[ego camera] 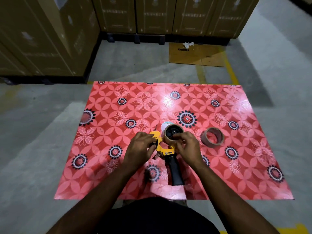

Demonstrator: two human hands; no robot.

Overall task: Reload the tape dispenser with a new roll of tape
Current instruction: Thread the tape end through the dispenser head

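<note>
A head-worn camera looked down on a bench (236,149) covered in a glossy red cloth printed with black and white flowers. Near the middle of the bench lay a yellow tape dispenser (164,149) on its side, its black handle (175,171) pointing back toward the person. On the dispenser's black hub sat a brown cardboard ring (173,134); whether it carried any tape could not be told. The left hand (140,149) gripped the yellow front end of the dispenser, fingers curled round the frame. The right hand (187,147) was curled over the near side of the ring, fingertips pinching at its rim. A 2nd roll of brown tape (213,136) lay flat on the bench just to the right of the dispenser, apart from both hands, its hollow centre showing the red cloth through it. A pale round thing showed partly behind the ring, too hidden to identify. Wide stretches of cloth lay open to the left, to the right and on the far side of the bench. The near edge of the bench ran close to the person's dark-clothed body. Beyond the far edge was grey concrete floor (135,65), with a flattened sheet of cardboard (195,54) lying on it and tall stacks of brown cartons (50,31) behind and to the left.
</note>
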